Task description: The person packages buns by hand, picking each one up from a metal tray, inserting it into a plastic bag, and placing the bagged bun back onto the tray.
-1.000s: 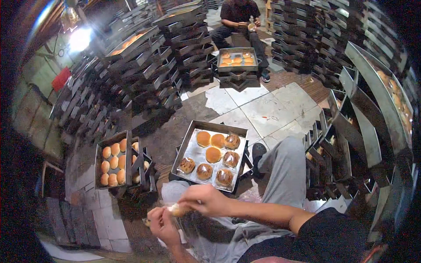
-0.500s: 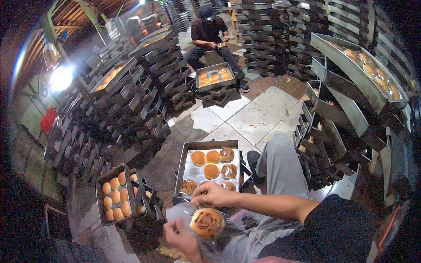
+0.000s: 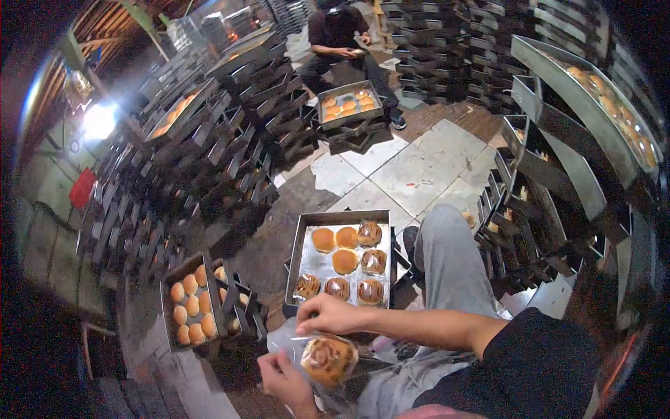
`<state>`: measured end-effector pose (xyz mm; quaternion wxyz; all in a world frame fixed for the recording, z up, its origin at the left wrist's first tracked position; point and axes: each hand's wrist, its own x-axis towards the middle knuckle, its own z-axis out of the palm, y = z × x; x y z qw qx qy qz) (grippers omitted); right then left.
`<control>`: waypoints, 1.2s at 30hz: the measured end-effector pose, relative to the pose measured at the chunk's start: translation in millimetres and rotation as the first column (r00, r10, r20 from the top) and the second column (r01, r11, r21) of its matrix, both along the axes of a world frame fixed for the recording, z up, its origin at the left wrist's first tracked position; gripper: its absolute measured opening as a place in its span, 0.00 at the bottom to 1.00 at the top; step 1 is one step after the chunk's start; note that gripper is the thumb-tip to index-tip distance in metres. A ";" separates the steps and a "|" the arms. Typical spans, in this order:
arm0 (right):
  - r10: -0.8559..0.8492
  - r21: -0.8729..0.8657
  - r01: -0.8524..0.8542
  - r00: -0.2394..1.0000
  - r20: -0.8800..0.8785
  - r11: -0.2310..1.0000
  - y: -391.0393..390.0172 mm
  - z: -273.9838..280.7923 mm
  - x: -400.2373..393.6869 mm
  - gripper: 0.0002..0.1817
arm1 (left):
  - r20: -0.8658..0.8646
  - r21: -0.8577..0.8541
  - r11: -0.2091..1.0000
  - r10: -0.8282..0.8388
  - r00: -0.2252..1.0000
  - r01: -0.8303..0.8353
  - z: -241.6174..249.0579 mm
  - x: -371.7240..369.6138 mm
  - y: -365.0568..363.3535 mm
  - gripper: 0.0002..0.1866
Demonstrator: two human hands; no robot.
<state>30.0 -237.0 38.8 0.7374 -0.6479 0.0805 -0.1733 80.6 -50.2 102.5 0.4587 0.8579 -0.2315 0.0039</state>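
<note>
A glazed bun with a dark swirled top (image 3: 326,359) sits in a clear plastic bag (image 3: 285,340) over my lap. My right hand (image 3: 331,315) reaches across above it, fingers pinched at the bag's upper edge. Below and to the left, my left hand (image 3: 286,380) is closed on the bag's left side, thumb up. Just beyond my hands is a metal tray (image 3: 293,262); it holds several plain buns (image 3: 345,262) and several bagged buns (image 3: 337,288). My right forearm passes in front of its near edge.
Another tray of plain buns (image 3: 165,307) stands at lower left. Tall stacks of metal trays (image 3: 209,167) rise on the left, back and right; one tray of bagged buns (image 3: 586,98) tops the right stack. A person (image 3: 340,35) sits opposite behind a bun tray (image 3: 351,105).
My left hand's fingers have drawn in on the bag, and my right hand has shifted slightly left. The view has tilted a little. Across from me, the person's hands have moved lower.
</note>
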 end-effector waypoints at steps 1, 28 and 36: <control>0.057 0.039 -0.056 0.998 -0.024 0.998 -3.4 -16.6 7.5 0.14 | 0.163 0.072 0.997 0.018 0.986 -0.030 -10.8 9.0 6.9 0.13; -0.349 0.588 0.628 0.776 -0.526 0.510 -77.7 -219.0 -14.6 0.23 | -0.252 0.311 0.776 -0.490 0.835 0.549 -135.6 45.7 -81.5 0.21; -0.347 0.005 0.431 0.735 -0.583 0.902 -132.7 -246.8 107.8 0.33 | -0.397 0.107 0.803 -0.506 0.766 0.586 -116.5 61.8 -70.6 0.22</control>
